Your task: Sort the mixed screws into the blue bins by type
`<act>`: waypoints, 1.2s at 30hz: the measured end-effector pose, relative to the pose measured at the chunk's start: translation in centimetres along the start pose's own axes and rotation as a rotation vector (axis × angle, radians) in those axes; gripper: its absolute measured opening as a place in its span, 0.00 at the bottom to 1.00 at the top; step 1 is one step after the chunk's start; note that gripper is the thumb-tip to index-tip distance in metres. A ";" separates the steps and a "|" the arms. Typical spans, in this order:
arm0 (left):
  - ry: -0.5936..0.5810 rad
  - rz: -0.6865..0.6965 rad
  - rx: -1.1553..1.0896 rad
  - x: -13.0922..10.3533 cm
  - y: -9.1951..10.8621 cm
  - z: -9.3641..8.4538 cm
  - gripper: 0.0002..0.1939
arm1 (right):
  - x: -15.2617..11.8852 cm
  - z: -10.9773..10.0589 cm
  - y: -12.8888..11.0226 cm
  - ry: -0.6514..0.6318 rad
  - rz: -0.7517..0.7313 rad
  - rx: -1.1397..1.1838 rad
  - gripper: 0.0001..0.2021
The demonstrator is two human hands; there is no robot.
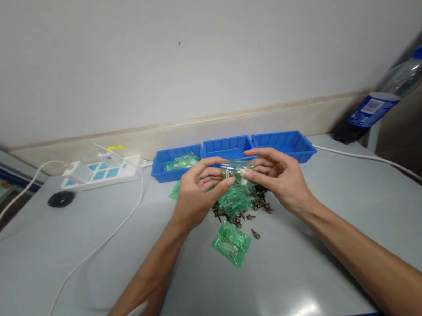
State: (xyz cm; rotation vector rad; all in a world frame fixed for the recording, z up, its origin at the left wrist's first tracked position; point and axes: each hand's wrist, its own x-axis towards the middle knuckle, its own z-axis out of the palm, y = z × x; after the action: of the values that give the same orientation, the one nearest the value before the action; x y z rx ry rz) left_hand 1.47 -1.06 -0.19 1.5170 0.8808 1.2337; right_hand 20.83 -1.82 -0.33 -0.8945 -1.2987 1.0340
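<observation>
Between my two hands is a small clear plastic bag (235,169), with pale pieces showing inside it. My left hand (201,188) pinches its left side between thumb and fingers, and my right hand (278,174) grips the right side the same way. Beneath the hands, green bags (236,201) lie on a pile of small dark metal parts (265,205). Closer to me a flat green bag (232,244) rests on the table, with a single metal part (256,234) beside it.
Three blue trays (227,142) stand along the wall; the left one holds green bags (182,161). At left are a white power strip (119,173), a black mouse (61,199) and a looping white cable (91,254). A bottle (374,106) leans at right.
</observation>
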 end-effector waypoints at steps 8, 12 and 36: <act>0.393 0.466 0.676 1.3 0.5 -3.6 0.07 | 0.0 -1.0 0.7 -0.132 -0.087 -0.370 0.16; 0.300 0.518 1.182 2.0 -0.6 -6.4 0.12 | -0.6 -1.0 -0.2 -0.394 -0.337 -0.693 0.15; 0.122 0.566 1.069 1.1 -0.7 -3.9 0.09 | -1.3 0.6 1.8 -0.476 -0.459 -0.581 0.07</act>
State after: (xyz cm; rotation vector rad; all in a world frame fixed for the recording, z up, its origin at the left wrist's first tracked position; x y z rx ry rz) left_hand -2.02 1.01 -0.46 2.6960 1.3601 1.3082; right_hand 20.13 -2.47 -2.39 -0.7263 -2.1558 0.5143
